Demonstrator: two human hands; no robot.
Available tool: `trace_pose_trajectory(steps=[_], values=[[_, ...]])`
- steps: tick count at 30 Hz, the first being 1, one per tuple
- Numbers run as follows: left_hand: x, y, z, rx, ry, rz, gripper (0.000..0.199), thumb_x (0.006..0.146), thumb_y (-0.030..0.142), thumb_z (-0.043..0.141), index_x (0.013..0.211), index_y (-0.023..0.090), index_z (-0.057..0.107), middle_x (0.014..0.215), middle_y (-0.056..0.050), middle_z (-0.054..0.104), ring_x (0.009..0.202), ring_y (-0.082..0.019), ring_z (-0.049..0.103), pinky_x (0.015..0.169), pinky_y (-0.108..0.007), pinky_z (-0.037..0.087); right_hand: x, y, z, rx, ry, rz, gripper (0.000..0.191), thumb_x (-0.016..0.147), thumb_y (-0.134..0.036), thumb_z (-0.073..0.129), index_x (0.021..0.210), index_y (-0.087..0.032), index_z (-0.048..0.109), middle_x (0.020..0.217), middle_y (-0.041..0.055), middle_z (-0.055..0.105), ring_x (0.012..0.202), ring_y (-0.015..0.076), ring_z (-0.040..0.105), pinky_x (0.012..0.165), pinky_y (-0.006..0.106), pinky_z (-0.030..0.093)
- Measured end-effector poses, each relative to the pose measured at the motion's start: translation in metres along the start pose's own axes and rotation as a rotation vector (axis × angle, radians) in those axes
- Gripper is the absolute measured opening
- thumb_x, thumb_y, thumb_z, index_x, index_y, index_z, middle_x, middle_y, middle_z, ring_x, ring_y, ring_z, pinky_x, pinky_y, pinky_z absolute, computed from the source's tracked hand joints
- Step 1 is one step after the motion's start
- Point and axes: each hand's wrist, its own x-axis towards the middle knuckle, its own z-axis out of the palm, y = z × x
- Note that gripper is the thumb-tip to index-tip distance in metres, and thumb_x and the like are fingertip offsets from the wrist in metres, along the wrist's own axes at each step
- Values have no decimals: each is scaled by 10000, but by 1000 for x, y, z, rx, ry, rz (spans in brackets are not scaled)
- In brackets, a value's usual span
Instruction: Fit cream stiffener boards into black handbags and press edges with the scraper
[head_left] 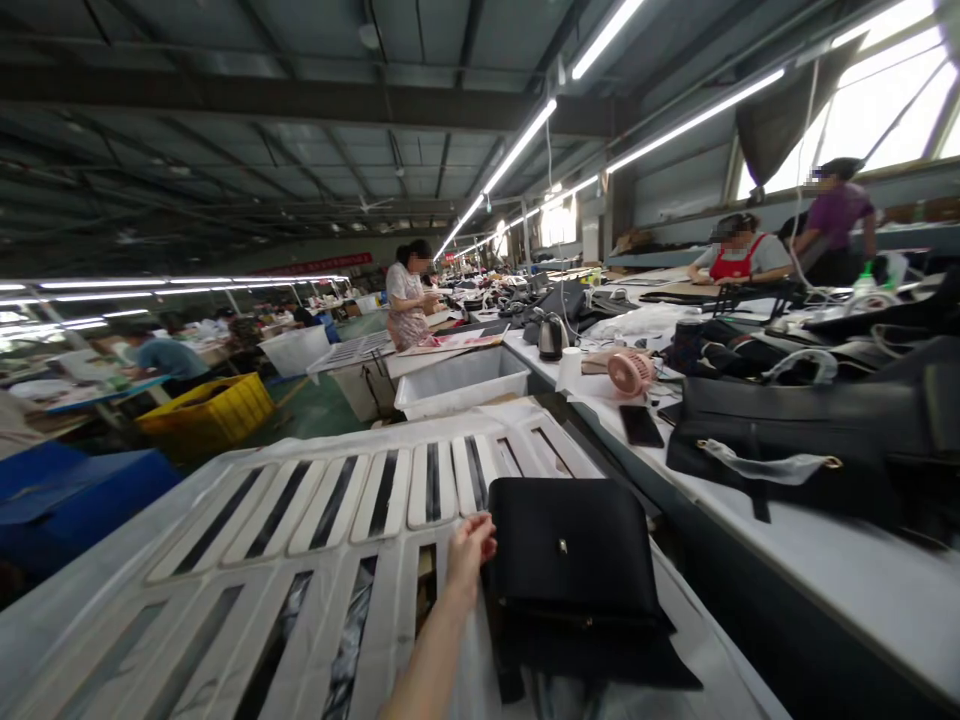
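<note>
1. Head view, progress: the black flap bag (577,565) looks mostly assembled to me, flap down and metal clasp (562,546) fitted. Can't tell what's left.
2. Bag's at the right side of the slotted white counter (319,625), smooth and boxy.
3. Hands: left hand (471,550) has curled fingers right by the bag's left edge, can't tell if gripping; right's out of sight.

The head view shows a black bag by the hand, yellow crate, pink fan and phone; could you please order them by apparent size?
1. Black bag
2. Yellow crate
3. Pink fan, phone: too alike to rank
</note>
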Motion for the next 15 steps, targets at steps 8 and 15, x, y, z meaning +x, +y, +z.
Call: trace_pose_trajectory(steps=[8,15], values=[[143,-13,-52,626,343,-98,353,895,302,673,1207,158,592,1337,-109,524,1248,-299,491,1031,-511,435,36,34,31,121,-90,69,794,823,-854,318,1360,-322,559,1133,61,710,1141,390,616,835,571,550],[220,-37,-10,901,399,-231,385,917,389,634,1227,168,583,1346,-111,519,1247,-299,487,1039,-535,416,-66,138,38,215,-136,372,608,983,-648,277,1353,-252,551,1170,52,668,1150,406,583,768,476,571]])
